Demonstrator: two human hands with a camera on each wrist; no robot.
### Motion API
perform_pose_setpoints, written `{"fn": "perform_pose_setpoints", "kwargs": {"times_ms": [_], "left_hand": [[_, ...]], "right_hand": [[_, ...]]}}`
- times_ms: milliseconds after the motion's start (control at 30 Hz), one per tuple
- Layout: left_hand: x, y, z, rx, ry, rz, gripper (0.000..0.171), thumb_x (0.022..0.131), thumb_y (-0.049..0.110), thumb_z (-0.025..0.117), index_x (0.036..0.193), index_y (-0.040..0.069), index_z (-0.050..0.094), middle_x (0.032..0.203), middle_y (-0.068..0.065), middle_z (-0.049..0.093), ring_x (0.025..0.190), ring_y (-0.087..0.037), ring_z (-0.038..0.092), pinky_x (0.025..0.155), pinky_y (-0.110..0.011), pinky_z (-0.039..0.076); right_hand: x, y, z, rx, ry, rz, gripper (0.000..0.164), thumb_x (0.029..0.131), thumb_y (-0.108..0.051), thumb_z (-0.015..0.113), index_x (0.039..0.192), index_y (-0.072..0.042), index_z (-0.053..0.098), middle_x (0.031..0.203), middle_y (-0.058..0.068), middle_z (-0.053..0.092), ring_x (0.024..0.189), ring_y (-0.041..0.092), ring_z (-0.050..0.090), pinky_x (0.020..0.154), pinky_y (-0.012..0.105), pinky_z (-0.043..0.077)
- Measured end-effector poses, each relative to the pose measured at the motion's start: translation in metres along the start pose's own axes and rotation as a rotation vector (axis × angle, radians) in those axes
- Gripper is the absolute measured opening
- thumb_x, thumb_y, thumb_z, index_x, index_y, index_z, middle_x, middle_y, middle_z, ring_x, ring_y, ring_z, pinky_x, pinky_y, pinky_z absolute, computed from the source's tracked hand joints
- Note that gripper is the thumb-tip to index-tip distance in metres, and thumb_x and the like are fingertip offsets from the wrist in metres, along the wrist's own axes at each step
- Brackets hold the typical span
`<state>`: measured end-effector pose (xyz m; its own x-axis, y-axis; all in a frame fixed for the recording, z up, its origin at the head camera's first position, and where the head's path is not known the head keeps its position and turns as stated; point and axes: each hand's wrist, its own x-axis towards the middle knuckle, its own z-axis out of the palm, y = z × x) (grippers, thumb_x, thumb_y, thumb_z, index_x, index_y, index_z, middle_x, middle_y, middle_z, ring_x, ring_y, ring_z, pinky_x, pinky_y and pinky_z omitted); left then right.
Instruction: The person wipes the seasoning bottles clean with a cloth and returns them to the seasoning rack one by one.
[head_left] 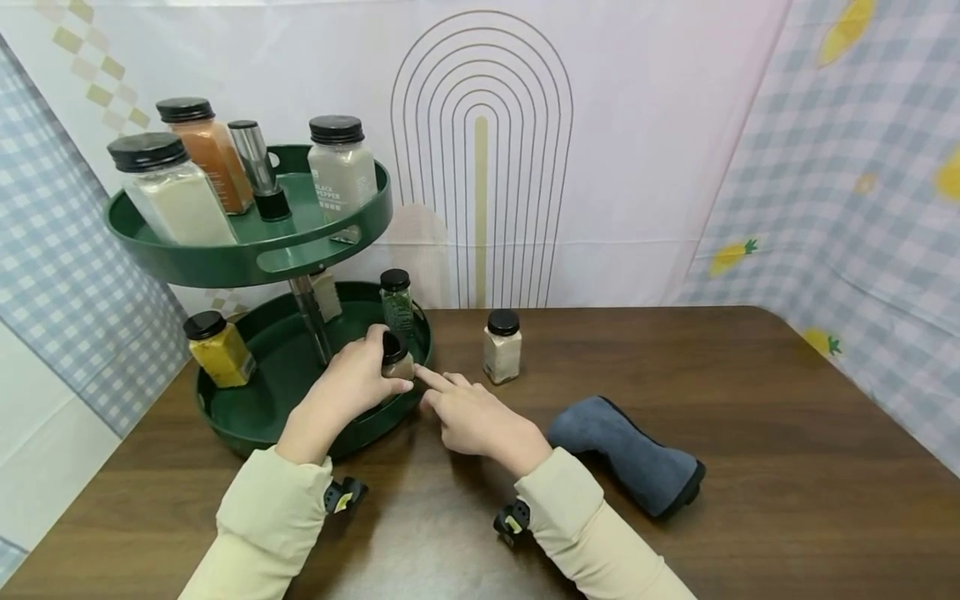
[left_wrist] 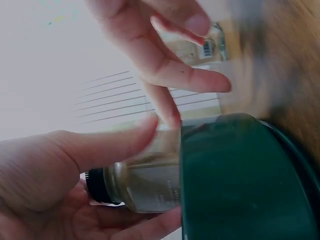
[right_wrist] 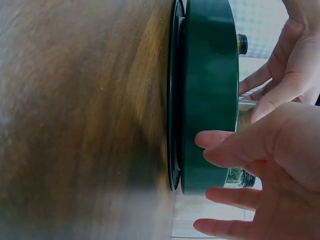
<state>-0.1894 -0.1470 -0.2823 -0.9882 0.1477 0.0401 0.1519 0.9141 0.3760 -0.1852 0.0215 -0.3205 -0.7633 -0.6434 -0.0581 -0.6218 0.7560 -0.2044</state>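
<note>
My left hand grips a small black-lidded spice jar of brownish content, thumb on one side and fingers on the other. The jar is inside the right edge of the lower green tray, its lower part hidden by the wall in the left wrist view. My right hand is at the tray's right rim, index finger extended close to the jar; its fingers are spread in the right wrist view. Whether that fingertip touches the jar is unclear. Behind the held jar stands a jar of green herbs.
Above is the upper green tray with a white-powder jar, an orange jar, a metal cylinder and a black pepper jar. A yellow jar leans at left. Rightward are a pale jar and blue-grey cloth-covered object.
</note>
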Motion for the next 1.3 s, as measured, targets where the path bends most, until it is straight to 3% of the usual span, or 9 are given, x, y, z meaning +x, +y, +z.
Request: {"fn": "perform_pose_setpoints", "kwargs": {"times_ms": [300,433,500,600,767,867,1000,1167,1300], "left_hand": [[0.001,0.002,-0.008,-0.028,-0.091,-0.049,0.085,0.084,0.028,0.069,0.143,-0.006,0.018,0.132,-0.032,0.045,0.116,-0.045,0.049,0.094,-0.056,0.041],[-0.002,0.003,-0.012,-0.024,-0.073,-0.058,0.089,0.084,0.032,0.069,0.145,-0.002,0.015,0.135,-0.032,0.041,0.122,-0.048,0.040,0.099,-0.059,0.035],[-0.004,0.007,-0.012,-0.004,-0.013,-0.050,0.089,0.083,0.033,0.069,0.146,0.000,0.015,0.138,-0.031,0.038,0.125,-0.049,0.034,0.102,-0.060,0.030],[-0.008,0.015,-0.009,0.007,0.145,0.014,0.083,0.082,0.031,0.070,0.144,0.002,0.024,0.139,-0.028,0.037,0.128,-0.048,0.029,0.105,-0.059,0.026],[-0.011,0.036,0.002,-0.068,0.444,0.257,0.054,0.083,0.017,0.069,0.130,0.004,0.046,0.134,-0.017,0.046,0.128,-0.036,0.034,0.107,-0.048,0.030],[-0.010,0.049,0.012,-0.118,0.525,0.375,0.042,0.083,0.011,0.067,0.122,0.006,0.053,0.126,-0.011,0.052,0.121,-0.029,0.041,0.103,-0.042,0.036],[-0.004,0.063,0.032,-0.214,0.439,0.397,0.042,0.082,0.012,0.067,0.121,0.008,0.052,0.120,-0.008,0.056,0.114,-0.026,0.048,0.096,-0.041,0.042],[0.016,0.066,0.059,-0.425,0.200,0.260,0.053,0.083,0.016,0.067,0.130,0.008,0.043,0.128,-0.014,0.050,0.117,-0.030,0.049,0.097,-0.044,0.042],[0.033,0.065,0.073,-0.560,0.101,0.140,0.069,0.082,0.018,0.069,0.139,0.007,0.032,0.137,-0.019,0.041,0.122,-0.034,0.046,0.099,-0.047,0.041]], "right_hand": [[-0.008,0.004,-0.006,0.040,0.029,-0.024,0.030,0.091,-0.006,0.051,0.118,-0.016,0.060,0.154,-0.004,0.023,0.139,0.029,0.027,0.103,0.054,0.034],[-0.017,0.006,-0.023,0.072,0.060,-0.021,0.031,0.092,-0.010,0.054,0.122,-0.015,0.058,0.152,0.001,0.028,0.136,0.031,0.031,0.106,0.053,0.032],[-0.026,0.009,-0.037,0.106,0.066,-0.008,0.033,0.092,-0.012,0.054,0.125,-0.013,0.056,0.151,0.004,0.031,0.134,0.029,0.035,0.107,0.049,0.031],[-0.043,0.015,-0.059,0.162,0.068,0.015,0.034,0.093,-0.013,0.053,0.128,-0.008,0.052,0.142,0.008,0.045,0.125,0.025,0.047,0.104,0.043,0.037],[-0.080,0.031,-0.090,0.199,0.058,0.084,0.034,0.095,-0.017,0.052,0.127,-0.007,0.051,0.126,0.010,0.058,0.116,0.024,0.054,0.097,0.042,0.043],[-0.101,0.039,-0.102,0.221,0.062,0.121,0.036,0.094,-0.021,0.054,0.127,-0.008,0.051,0.125,0.010,0.059,0.115,0.026,0.055,0.095,0.044,0.044],[-0.123,0.052,-0.111,0.286,0.056,0.163,0.034,0.091,-0.024,0.058,0.122,-0.009,0.054,0.117,0.007,0.063,0.109,0.024,0.059,0.090,0.043,0.047],[-0.128,0.072,-0.103,0.273,-0.076,0.261,0.030,0.085,-0.024,0.064,0.110,-0.006,0.061,0.102,0.004,0.065,0.093,0.020,0.061,0.079,0.039,0.049],[-0.121,0.085,-0.082,0.301,-0.234,0.406,0.036,0.080,-0.023,0.071,0.110,-0.004,0.060,0.108,0.011,0.059,0.087,0.024,0.059,0.061,0.039,0.052]]}}
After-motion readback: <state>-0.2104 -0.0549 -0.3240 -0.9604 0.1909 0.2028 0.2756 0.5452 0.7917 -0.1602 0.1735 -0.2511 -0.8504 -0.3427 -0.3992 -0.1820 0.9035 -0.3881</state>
